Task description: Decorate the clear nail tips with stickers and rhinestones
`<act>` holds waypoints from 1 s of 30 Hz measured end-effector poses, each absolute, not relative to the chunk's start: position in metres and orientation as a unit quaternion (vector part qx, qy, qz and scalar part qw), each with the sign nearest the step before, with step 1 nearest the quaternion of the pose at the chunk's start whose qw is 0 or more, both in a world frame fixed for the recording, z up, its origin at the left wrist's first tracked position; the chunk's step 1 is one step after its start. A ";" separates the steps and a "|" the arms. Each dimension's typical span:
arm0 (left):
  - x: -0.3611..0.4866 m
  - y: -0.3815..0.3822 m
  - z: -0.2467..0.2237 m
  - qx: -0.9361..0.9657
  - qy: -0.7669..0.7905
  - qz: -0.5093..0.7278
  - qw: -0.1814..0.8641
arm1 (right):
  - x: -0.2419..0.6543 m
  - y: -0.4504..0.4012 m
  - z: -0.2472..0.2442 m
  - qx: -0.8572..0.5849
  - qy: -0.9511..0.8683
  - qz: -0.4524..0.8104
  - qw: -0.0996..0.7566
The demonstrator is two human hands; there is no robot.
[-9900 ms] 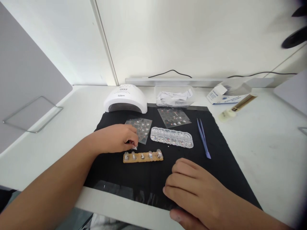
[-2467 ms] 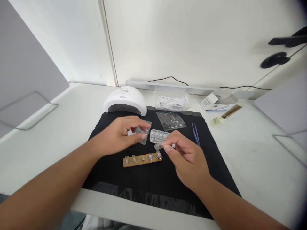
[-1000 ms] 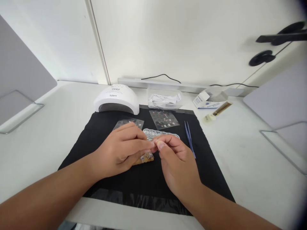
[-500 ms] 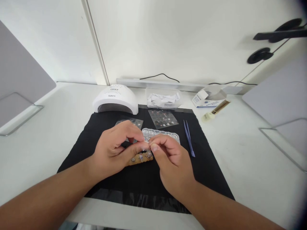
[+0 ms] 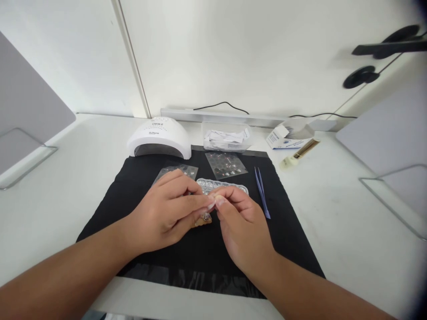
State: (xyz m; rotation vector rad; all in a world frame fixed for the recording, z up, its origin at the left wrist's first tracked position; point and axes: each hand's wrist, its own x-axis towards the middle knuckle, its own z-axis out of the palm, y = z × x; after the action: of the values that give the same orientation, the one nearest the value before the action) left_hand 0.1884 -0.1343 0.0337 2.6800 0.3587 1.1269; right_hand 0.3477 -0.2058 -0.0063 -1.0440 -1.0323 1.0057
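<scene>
My left hand (image 5: pixel 170 211) and my right hand (image 5: pixel 242 220) meet fingertip to fingertip over the black mat (image 5: pixel 200 258). Both are closed in a pinch around something tiny and pale that the fingers mostly hide. Below the left fingers, the end of a brown board (image 5: pixel 203 221) shows, with a small shiny piece on it; the rest is covered by the hand. Just behind the fingertips lies a clear compartment case (image 5: pixel 222 183) with silvery bits in its cells, partly hidden by my hands.
Blue tweezers (image 5: pixel 262 193) lie right of my hands. Clear sticker sheets (image 5: pixel 226 164) rest behind. A white nail lamp (image 5: pixel 159 138), a plastic tub (image 5: pixel 227 138) of white packets, an open box (image 5: pixel 290 135) and a small gold-capped bottle (image 5: pixel 300 154) stand along the back.
My left hand has turned over and moved right, its index finger now reaching straight to the right fingertips. It covers more of the brown board. My right hand has barely shifted.
</scene>
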 end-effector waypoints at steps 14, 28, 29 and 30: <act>0.190 -0.139 0.035 0.878 0.152 0.411 0.192 | 0.345 -0.210 0.004 -0.491 -0.512 0.374 0.598; 0.192 -0.139 0.032 0.868 0.153 0.416 0.222 | 0.347 -0.210 0.002 -0.484 -0.505 0.384 0.604; 0.192 -0.139 0.032 0.868 0.155 0.416 0.223 | 0.347 -0.210 0.002 -0.485 -0.507 0.384 0.600; 0.192 -0.139 0.032 0.867 0.158 0.416 0.225 | 0.347 -0.210 0.003 -0.485 -0.509 0.385 0.598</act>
State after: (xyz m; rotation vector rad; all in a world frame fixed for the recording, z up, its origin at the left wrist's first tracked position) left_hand 0.1918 -0.1391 0.0325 2.3914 0.4356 1.1481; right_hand 0.3470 -0.2103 0.0025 -1.1248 -1.1823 0.8939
